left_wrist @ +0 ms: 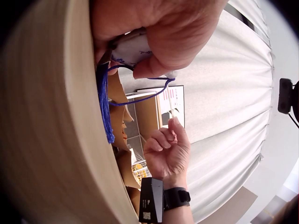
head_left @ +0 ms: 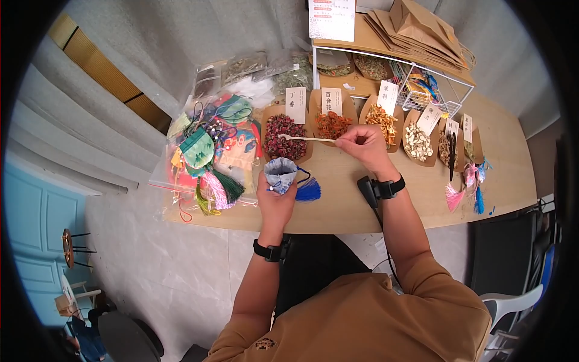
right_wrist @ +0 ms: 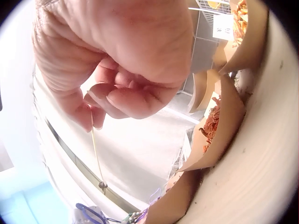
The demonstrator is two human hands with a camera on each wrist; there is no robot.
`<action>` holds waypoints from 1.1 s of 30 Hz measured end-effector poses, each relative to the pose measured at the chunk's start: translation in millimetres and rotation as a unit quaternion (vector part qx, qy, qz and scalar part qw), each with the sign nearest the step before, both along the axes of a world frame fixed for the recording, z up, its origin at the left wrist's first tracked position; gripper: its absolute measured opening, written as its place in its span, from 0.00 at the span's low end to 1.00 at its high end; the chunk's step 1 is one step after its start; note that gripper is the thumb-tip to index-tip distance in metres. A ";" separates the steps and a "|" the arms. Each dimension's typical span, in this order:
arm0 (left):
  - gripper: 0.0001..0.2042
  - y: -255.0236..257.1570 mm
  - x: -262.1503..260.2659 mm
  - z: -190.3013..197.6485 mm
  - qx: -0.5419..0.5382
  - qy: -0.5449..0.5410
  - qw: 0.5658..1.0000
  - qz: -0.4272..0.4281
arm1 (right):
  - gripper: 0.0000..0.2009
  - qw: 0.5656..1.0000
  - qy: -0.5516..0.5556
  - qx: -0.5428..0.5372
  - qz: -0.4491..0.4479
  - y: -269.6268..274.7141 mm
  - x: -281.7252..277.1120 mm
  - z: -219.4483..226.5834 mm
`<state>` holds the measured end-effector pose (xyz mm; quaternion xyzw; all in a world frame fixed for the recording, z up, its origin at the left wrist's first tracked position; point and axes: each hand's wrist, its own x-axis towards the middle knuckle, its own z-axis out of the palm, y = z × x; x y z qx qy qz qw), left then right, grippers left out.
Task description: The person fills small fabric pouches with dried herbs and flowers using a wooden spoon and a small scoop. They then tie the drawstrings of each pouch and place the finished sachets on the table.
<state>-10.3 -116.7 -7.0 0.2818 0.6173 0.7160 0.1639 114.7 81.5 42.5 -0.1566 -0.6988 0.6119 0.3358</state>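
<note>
"One blue-and-white pouch [head_left: 280,175]: where?"

"Left hand [head_left: 276,204], fingers curled round it; mouth open, blue tassel [head_left: 309,190] alongside; nearer the person than the first paper tray [head_left: 307,158], which contains dark red buds [head_left: 283,131]."

"One slender spoon [head_left: 304,139]?"

"Handle pinched between thumb and fingertips, right hand [head_left: 366,148]; dark piece at the far end."

"Further containers?"

"Brown paper, card-marked: orange-red dried pieces [head_left: 333,125], yellow-orange pieces [head_left: 381,120], pale slices [head_left: 417,143]. Behind: one white wire basket [head_left: 405,96], colourful items inside."
</note>
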 end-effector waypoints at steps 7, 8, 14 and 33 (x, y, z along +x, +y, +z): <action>0.17 -0.3 1.0 0.8 -0.004 -0.011 1.000 0.008 | 0.03 0.992 -0.009 0.027 0.126 0.8 7.6 9.4; 0.17 0.3 0.8 1.6 0.000 -0.010 1.000 0.006 | 0.04 0.990 -0.016 0.035 0.137 0.3 8.0 11.3; 0.18 0.6 0.2 1.3 0.012 -0.014 1.000 -0.001 | 0.04 0.986 -0.033 0.052 0.154 1.7 11.2 14.8; 0.18 0.1 1.3 -1.3 -0.014 -0.001 1.000 0.004 | 0.10 0.990 -0.095 0.050 -0.089 12.3 -5.2 -10.7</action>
